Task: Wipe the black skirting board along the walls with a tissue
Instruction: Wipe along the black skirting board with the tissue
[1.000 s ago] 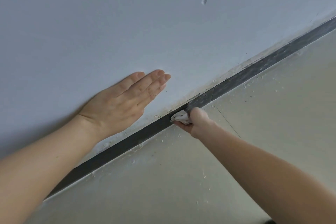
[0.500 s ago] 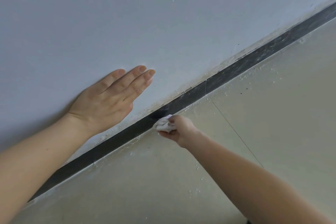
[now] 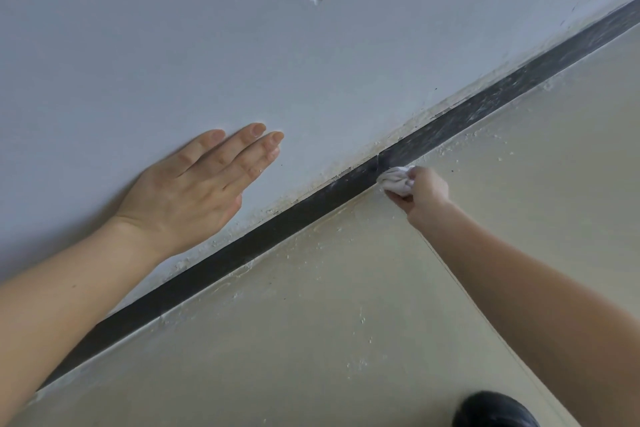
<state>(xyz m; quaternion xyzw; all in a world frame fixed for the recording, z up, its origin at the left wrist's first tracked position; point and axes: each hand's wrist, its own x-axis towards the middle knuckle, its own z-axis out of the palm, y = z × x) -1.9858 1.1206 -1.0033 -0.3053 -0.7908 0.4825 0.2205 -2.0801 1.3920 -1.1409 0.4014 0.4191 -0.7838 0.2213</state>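
Head view: right hand (image 3: 424,192) grips crumpled tissue (image 3: 396,180) against streaky black skirting board (image 3: 277,229), left hand (image 3: 194,187) lies flat

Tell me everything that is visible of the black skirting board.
The skirting board is a narrow, flat black strip running diagonally across the view where the wall meets the floor. A thin joint crosses it close to the tissue, which the right hand grips and presses against it. Left of the tissue it looks evenly dark; right of it, grey dusty streaks show. Its upper edge is lined with pale, flaky residue.
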